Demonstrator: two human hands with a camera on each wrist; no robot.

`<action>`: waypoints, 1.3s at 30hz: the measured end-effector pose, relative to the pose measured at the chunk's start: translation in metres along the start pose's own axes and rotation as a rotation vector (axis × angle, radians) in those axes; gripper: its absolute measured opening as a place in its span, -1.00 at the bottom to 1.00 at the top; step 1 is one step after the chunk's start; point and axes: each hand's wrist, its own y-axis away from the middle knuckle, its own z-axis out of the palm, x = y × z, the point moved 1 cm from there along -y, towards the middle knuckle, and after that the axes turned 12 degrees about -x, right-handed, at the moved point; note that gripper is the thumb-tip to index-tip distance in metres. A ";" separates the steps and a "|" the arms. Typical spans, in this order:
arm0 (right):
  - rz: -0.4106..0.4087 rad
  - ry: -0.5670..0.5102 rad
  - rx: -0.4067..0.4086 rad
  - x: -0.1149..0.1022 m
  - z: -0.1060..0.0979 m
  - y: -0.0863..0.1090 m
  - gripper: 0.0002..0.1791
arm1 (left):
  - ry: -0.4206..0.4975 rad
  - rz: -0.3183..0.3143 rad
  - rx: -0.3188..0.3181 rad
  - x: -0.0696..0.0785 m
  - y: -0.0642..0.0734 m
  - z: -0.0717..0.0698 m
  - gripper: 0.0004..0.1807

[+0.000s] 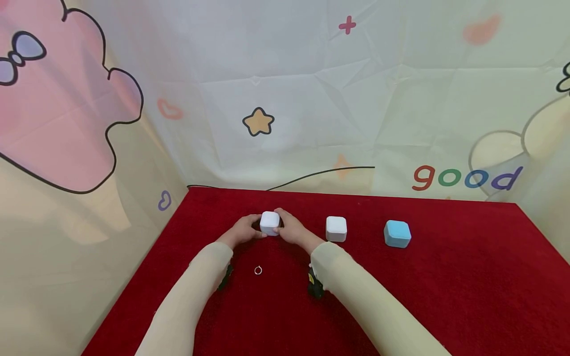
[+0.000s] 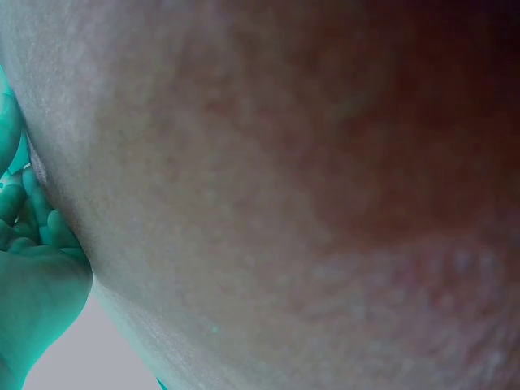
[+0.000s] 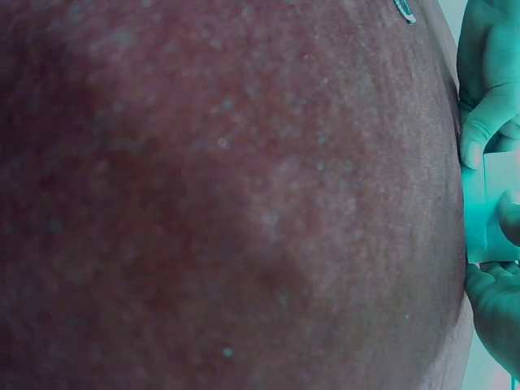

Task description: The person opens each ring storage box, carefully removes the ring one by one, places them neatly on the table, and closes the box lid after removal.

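Note:
In the head view, a small white box (image 1: 269, 222) with rounded corners is between both hands, toward the far left of the red table. My left hand (image 1: 242, 231) grips its left side, thumb at the front and fingers behind. From the right, my right hand (image 1: 293, 230) holds it, with the thumb on its front face. A thin ring (image 1: 258, 270) lies on the cloth nearer to me, between the forearms. The right wrist view catches part of the box (image 3: 479, 215) at its right edge. Skin fills most of both wrist views.
A second white box (image 1: 336, 229) stands right of my right hand, and a light blue box (image 1: 397, 234) farther right. Red cloth (image 1: 463, 277) covers the table. Behind it and at the left hangs a printed curtain (image 1: 303, 118).

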 end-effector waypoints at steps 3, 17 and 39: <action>0.002 -0.023 0.007 0.002 -0.001 0.000 -0.38 | 0.002 -0.005 0.001 0.000 0.001 0.000 -0.30; -0.008 -0.277 -0.002 0.007 -0.007 0.003 -0.31 | 0.067 -0.044 0.037 0.000 0.004 -0.001 -0.37; -0.013 -0.343 0.058 0.011 -0.005 0.007 -0.32 | 0.123 -0.013 0.021 -0.003 0.005 -0.003 -0.29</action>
